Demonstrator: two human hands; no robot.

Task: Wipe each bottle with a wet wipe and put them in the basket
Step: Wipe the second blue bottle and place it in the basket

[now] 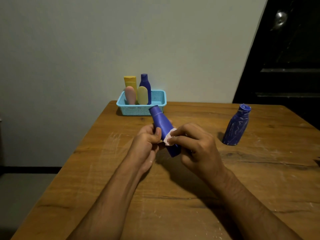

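My left hand [147,141] grips a blue bottle [161,124] held tilted above the table, its cap end pointing away towards the basket. My right hand [195,144] pinches a crumpled white wet wipe [168,138] against the bottle's side. A second blue bottle [236,126], streaked with white smears, stands upright on the table to the right. The light blue basket [140,110] sits at the table's far edge with several bottles standing in it: a yellow one [130,82], a blue one [145,84], a pink one [130,95] and a pale yellow one [142,95].
The wooden table [190,187] carries white powdery smears around my hands and near the right edge. A pale wall rises behind the basket. A dark door [285,58] stands at the right rear. The table's left edge drops to the floor.
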